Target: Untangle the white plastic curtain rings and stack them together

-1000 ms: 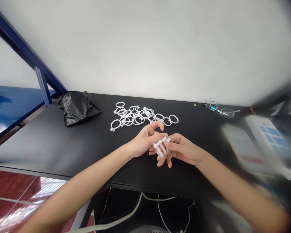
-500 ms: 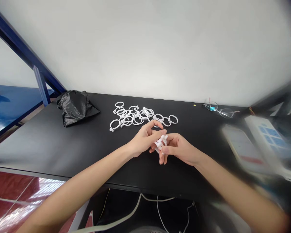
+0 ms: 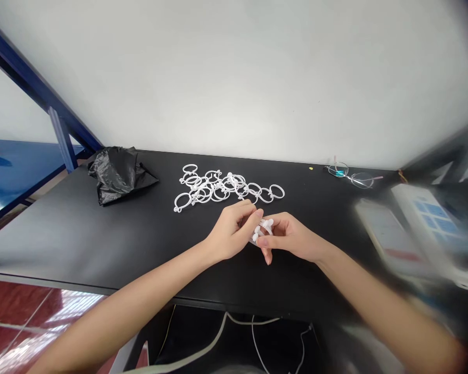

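Between the fingers of the left hand (image 3: 231,231) and right hand (image 3: 301,238), a small bunch of white rings (image 3: 268,224) is sitting, knobby ends showing, count hidden. Step in hand, my read: both hands are adjusting the bunch rather than setting it down. Next move is probably calling for a light pinch from both sides, knobs kept together; thin rings could be slipping or fanning out if one side eases off early.

Fingers: both sets are gripping the bunch, gap narrow. Right thumb is pressing from the near side, one right fingertip hanging below the bunch. Left thumb is lying over the top; other left fingers are curling away, partly hidden.

Pose: forearms are angling inward from lower left and lower right, hands meeting over the worktop (image 3: 140,234). Can't tell if any fingertip is touching it.

Just beyond the left fingers, a loose ring pile (image 3: 229,183) is lying. Well left of the fingers, a black plastic bag (image 3: 117,174) is lying crumpled; beyond them, to the right, glasses (image 3: 349,177) are resting.
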`<state>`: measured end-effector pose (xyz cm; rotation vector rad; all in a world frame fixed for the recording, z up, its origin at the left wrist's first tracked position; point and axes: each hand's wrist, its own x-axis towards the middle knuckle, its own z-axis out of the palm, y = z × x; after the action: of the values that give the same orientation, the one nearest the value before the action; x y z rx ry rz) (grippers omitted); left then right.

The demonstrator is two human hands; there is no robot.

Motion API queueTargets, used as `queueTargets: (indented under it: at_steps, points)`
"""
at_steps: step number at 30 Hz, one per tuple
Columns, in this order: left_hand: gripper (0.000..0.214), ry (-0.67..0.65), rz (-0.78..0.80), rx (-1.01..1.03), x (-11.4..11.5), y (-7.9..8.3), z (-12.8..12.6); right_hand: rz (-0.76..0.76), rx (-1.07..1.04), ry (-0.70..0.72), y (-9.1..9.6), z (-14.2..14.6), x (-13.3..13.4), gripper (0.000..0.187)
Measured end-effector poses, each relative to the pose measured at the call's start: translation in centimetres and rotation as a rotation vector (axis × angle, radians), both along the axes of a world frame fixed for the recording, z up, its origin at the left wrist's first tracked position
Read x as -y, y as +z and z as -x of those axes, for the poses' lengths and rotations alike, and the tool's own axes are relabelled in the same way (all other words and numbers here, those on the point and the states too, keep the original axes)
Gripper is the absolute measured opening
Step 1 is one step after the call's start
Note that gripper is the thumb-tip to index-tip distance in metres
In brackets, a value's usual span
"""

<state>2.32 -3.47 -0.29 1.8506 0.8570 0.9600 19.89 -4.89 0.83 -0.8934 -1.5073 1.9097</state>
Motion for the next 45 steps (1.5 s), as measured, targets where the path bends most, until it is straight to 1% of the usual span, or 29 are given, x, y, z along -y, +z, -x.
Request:
queueTargets:
  at_steps: [3,5,7,8,11,14,16,17,19,21,24,27,30,33,36,40,45]
  points:
    - [0.042,-0.071,0.222,0.104,-0.4,0.0,0.0,0.004,-0.003,0.001,0.0,-0.2,-0.1,0.029]
    - [0.044,-0.170,0.438,0.146,-0.6,0.1,0.1,-0.008,0.012,0.007,0.0,-0.4,-0.2,0.029]
    - [0.046,-0.279,0.634,0.139,-0.8,0.2,0.3,-0.016,0.031,0.012,-0.2,-0.6,-0.3,0.029]
    - [0.048,-0.316,0.693,0.125,-0.9,0.2,0.4,-0.014,0.036,0.011,-0.3,-0.6,-0.3,0.029]
    - [0.052,-0.375,0.770,0.118,-1.3,0.3,0.7,0.007,0.017,-0.015,-0.5,-0.7,-0.4,0.028]
    - [0.053,-0.488,0.945,0.208,-1.9,0.3,1.0,0.034,-0.047,-0.019,-0.6,-0.7,-0.5,0.028]
    - [0.047,-0.585,1.051,0.274,-2.3,0.2,1.3,0.062,-0.096,-0.007,-0.6,-0.8,-0.5,0.026]
    - [0.042,-0.632,1.079,0.293,-2.4,0.2,1.5,0.074,-0.115,0.000,-0.6,-0.8,-0.5,0.026]
    - [0.035,-0.722,1.090,0.284,-2.6,0.2,1.9,0.084,-0.137,0.033,-0.5,-0.8,-0.4,0.025]
    - [0.035,-0.803,1.080,0.240,-2.7,0.2,2.3,0.080,-0.142,0.082,-0.5,-0.6,-0.1,0.025]
    - [0.036,-0.851,1.058,0.178,-2.6,0.3,2.7,0.080,-0.142,0.131,-0.6,-0.4,0.2,0.028]
    - [0.035,-0.836,1.034,0.186,-2.5,0.2,2.7,0.101,-0.164,0.103,-0.6,-0.3,0.4,0.027]
    - [0.034,-0.789,1.044,0.257,-2.5,0.0,2.6,0.160,-0.241,0.056,-0.6,-0.2,0.3,0.023]
    - [0.036,-0.776,1.053,0.305,-2.6,0.0,2.6,0.274,-0.344,0.102,-0.5,-0.4,0.0,0.019]
    - [0.039,-0.763,1.050,0.331,-2.5,0.2,2.7,0.349,-0.411,0.157,-0.4,-0.7,-0.3,0.025]
    - [0.039,-0.751,1.065,0.345,-2.3,0.5,2.7,0.340,-0.437,0.166,-0.5,-0.8,-0.3,0.031]
    - [0.034,-0.801,1.064,0.371,-2.2,0.5,2.5,0.320,-0.414,0.134,-1.1,-0.5,-0.1,0.035]
